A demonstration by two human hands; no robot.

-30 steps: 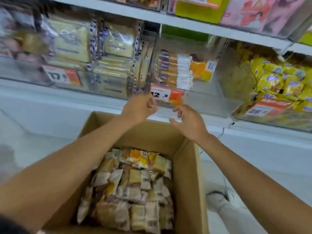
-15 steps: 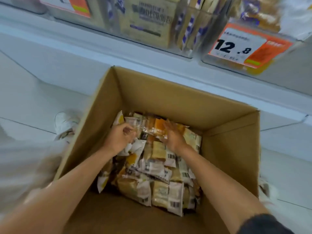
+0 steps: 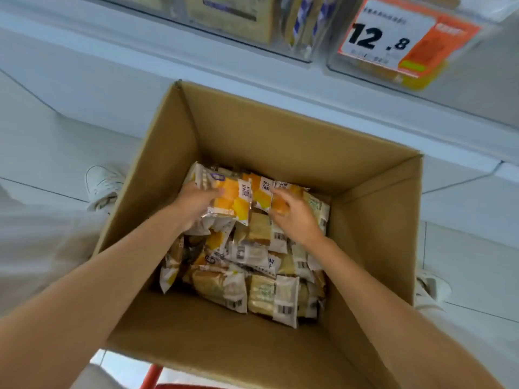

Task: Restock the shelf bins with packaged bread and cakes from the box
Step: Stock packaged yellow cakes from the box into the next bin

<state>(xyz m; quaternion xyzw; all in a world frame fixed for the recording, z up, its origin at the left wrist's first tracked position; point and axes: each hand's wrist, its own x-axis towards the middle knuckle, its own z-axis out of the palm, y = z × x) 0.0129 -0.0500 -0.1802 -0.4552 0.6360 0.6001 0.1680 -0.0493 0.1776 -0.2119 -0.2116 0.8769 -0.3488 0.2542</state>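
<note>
White floor tiles (image 3: 42, 153) and a white shelf base (image 3: 140, 66) are shown in the head view, with clear shelf bins (image 3: 252, 21) and a price tag (image 3: 393, 37) along the top edge. An open cardboard box (image 3: 280, 130) is placed below the bins, and packaged cakes (image 3: 252, 276) are heaped in its bottom. At the far side of the heap, the left hand (image 3: 193, 203) is curled round an orange packet (image 3: 233, 200). The right hand (image 3: 295, 217) is closed on a neighbouring orange packet (image 3: 276, 192). The packets are judged light, soft and easily crushed, with slippery film. Hold should be taken across the flat faces or at the sealed ends, without squeezing.
</note>
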